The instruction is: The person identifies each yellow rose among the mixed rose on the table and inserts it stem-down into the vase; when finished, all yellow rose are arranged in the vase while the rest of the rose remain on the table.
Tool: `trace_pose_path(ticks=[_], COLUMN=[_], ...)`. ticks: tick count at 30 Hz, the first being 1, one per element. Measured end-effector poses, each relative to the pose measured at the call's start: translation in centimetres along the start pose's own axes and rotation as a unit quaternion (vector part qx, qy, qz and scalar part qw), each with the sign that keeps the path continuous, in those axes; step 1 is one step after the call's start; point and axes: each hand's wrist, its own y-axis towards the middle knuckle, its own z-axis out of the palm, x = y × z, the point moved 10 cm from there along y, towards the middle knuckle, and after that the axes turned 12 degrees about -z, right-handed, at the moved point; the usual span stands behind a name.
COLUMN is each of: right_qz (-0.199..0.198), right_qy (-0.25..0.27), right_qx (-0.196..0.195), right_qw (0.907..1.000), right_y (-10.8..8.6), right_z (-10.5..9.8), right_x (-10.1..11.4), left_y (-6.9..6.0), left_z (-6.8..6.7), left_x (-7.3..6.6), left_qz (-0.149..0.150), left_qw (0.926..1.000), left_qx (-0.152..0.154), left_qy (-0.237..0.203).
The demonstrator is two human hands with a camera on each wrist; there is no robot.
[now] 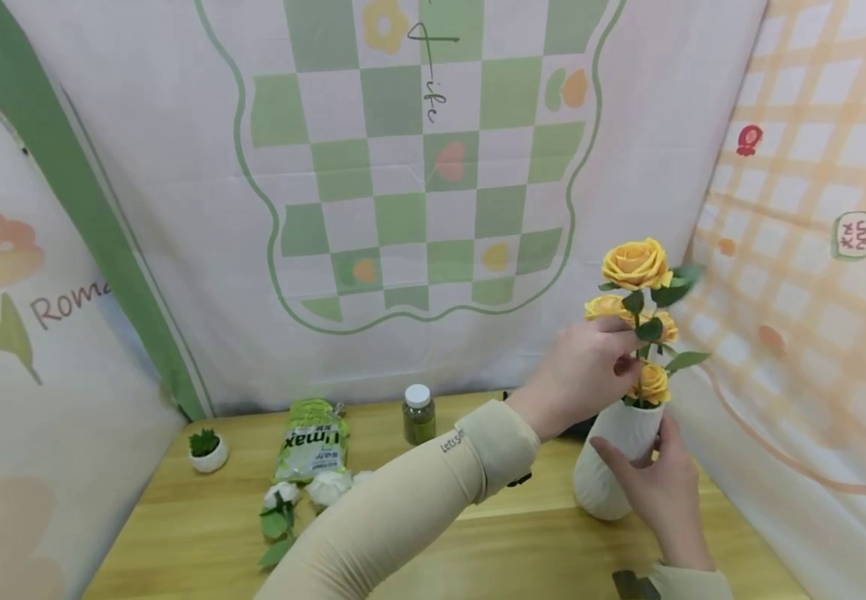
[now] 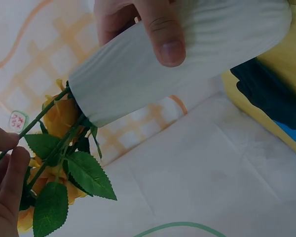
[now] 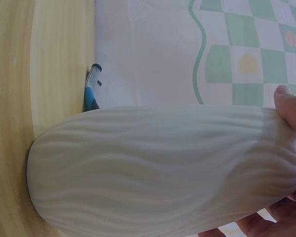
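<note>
A white vase (image 1: 599,487) with a wavy ribbed surface stands on the table at the right and holds several yellow roses (image 1: 637,265) with green leaves. My left hand (image 1: 586,367) pinches a green rose stem (image 2: 37,120) between thumb and fingers, above the vase's mouth. My right hand (image 1: 667,493) holds the vase around its upper part, thumb on the near side and fingers at the far side. In the right wrist view the vase's base meets the wooden table (image 3: 10,123). Inside the vase, the stems are hidden.
White artificial flowers (image 1: 327,488) lie left of my forearm, partly covered by it. Behind them are a green packet (image 1: 314,442) and a white-capped jar (image 1: 419,415). A small potted plant (image 1: 208,451) stands at far left. A dark object (image 2: 269,91) lies behind the vase. Printed cloth walls enclose the table.
</note>
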Motion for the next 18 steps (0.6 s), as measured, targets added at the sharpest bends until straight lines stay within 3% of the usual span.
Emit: trace_pose_path(ticks=[6,13,18], right_qz=[-0.009,-0.009,-0.012], right_qy=[-0.005,-0.004,0.003], right_qx=[-0.012,-0.003,-0.001], right_qw=[0.9999,0.9999,0.9999], right_y=[0.0,0.0,-0.1], right_z=[-0.1,0.0,0.0], right_x=[0.1,0.0,0.1], left_y=[-1.0,-2.1,-2.5], left_z=[2.1,3.8,4.1], left_x=[-0.1,-0.1,0.1], left_qz=[0.002,0.006,-0.001], left_qw=[0.9991,0.9976,0.9970], left_qx=[0.036,0.069,0.076], left_qy=[0.022,0.008,-0.020])
